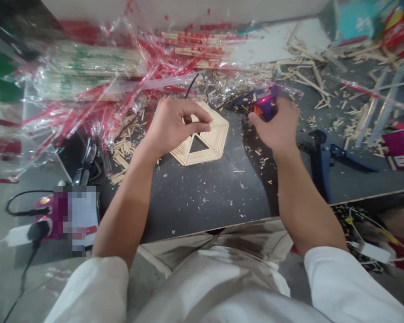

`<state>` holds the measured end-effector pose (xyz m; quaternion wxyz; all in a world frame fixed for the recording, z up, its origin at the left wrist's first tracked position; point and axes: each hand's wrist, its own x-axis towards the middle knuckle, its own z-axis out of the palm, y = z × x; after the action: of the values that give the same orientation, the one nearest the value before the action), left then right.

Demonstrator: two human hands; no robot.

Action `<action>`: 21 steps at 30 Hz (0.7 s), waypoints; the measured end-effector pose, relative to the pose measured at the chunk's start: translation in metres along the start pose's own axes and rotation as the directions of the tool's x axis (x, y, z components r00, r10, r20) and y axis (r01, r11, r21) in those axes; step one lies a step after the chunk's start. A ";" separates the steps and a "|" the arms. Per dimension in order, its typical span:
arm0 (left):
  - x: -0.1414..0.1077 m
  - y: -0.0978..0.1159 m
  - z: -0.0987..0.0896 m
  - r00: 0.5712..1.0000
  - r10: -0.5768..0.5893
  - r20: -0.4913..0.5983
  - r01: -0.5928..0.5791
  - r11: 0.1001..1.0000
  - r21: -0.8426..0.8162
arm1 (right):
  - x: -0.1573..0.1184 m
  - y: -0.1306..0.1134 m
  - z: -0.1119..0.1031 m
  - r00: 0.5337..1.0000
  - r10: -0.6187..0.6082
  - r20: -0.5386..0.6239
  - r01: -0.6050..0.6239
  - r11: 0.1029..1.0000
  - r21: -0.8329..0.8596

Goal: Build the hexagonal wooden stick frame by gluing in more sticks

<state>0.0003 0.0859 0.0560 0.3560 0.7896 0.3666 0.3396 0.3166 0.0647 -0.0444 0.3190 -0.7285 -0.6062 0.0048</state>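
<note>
A hexagonal piece made of thin wooden sticks lies on the dark tabletop, with a triangular gap showing near its middle. My left hand is over its left part, thumb and fingertips pinched together; whatever they hold, if anything, is too small to make out. To the right, my right hand is wrapped round a blue glue gun with an orange trigger and a small red light. The gun points left, above and to the right of the hexagon.
Plastic-wrapped stick bundles fill the back left. Loose sticks and scraps lie at the back right. A dark blue cutter rests beside my right forearm. Glasses, a phone and a power adapter are at left.
</note>
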 end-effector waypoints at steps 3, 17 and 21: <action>0.001 0.000 0.001 1.000 0.016 0.013 -0.015 0.999 -0.040 | -0.006 -0.021 -0.011 0.984 -0.037 -0.172 0.048 0.997 0.060; -0.001 -0.009 -0.006 1.000 -0.003 0.026 0.007 0.989 -0.149 | -0.009 -0.133 -0.020 0.867 -0.458 0.195 0.077 0.510 0.857; -0.001 -0.007 -0.006 0.991 -0.020 0.134 0.039 0.990 -0.137 | -0.018 -0.126 -0.014 0.882 -0.387 0.268 -0.031 0.519 0.854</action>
<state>-0.0075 0.0906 0.0534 0.4387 0.7780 0.3293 0.3062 0.2064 0.0503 0.0189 0.4861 -0.3969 -0.6558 0.4197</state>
